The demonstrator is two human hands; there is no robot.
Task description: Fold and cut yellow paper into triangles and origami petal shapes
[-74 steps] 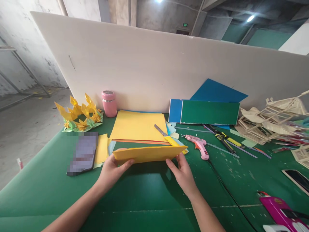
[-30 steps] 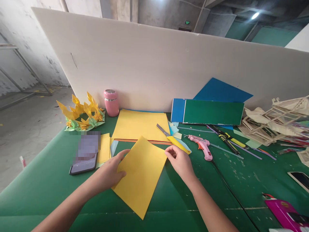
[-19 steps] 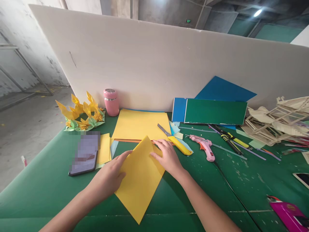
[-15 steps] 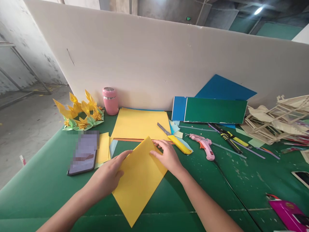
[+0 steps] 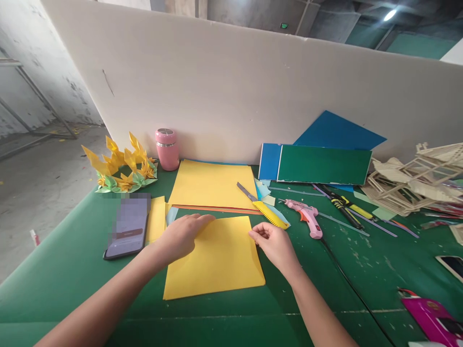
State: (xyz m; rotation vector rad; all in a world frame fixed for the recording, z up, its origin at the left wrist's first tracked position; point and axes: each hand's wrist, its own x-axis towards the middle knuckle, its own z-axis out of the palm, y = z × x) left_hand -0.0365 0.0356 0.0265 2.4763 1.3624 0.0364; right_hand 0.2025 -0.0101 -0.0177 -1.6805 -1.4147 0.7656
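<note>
A yellow sheet of paper [image 5: 220, 265] lies before me, its near edge roughly level across the green tabletop. My left hand [image 5: 183, 238] rests over its upper left part, fingers stretched along the far edge; the thumb is hidden. At the sheet's right edge, my right hand [image 5: 277, 246] pinches the paper between thumb and index finger, the other fingers curled. Just beyond the sheet is a stack of yellow paper [image 5: 210, 183], with orange and blue edges showing beneath. A yellow-handled utility knife [image 5: 269, 214] has its blade out over the stack's right side.
Left stand a folded-paper crown [image 5: 125, 176], a pink flask [image 5: 168, 150] and a propped phone [image 5: 130, 231]. To the right are a pink glue gun [image 5: 306, 217] with a cord, a black-and-yellow tool [image 5: 343, 207], a stick model [image 5: 408, 178] and a magenta object [image 5: 430, 318].
The yellow sheet has turned from a corner-up diamond to lie squarer to me. My right hand has moved right and down to its right edge; my left has shifted slightly up and right.
</note>
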